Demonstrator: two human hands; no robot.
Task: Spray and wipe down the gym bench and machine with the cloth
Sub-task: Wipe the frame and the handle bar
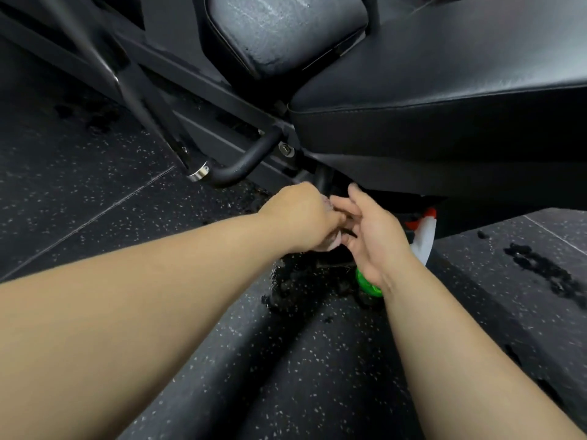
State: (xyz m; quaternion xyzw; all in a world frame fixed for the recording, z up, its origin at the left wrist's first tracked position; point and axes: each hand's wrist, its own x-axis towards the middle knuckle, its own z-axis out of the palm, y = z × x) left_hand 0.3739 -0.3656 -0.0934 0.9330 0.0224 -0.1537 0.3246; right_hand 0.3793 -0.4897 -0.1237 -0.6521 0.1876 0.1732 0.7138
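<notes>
Pale crumpled cloth [332,244], mostly hidden, gripped in curled left hand [305,217], low under the near edge of black padded gym bench [444,90]. Right hand [374,236] just right of it, fingers spread, holding nothing. Green spray bottle with white-and-red head [424,239] on speckled rubber floor [127,217], partly behind the right hand. Droplets on far square pad [279,30]: spraying apparently begun; black steel frame [222,90] and bench top seemingly left to wipe.

Bench [444,100] overhanging low, leaving a narrow gap above the floor [95,198]. Left hand [301,217], bunching the cloth [330,245], and right hand [374,239] crowding that gap beside the dark post [324,182]. Curved handle tube [244,165] blocking the left approach; spray bottle [424,239] lying just right.
</notes>
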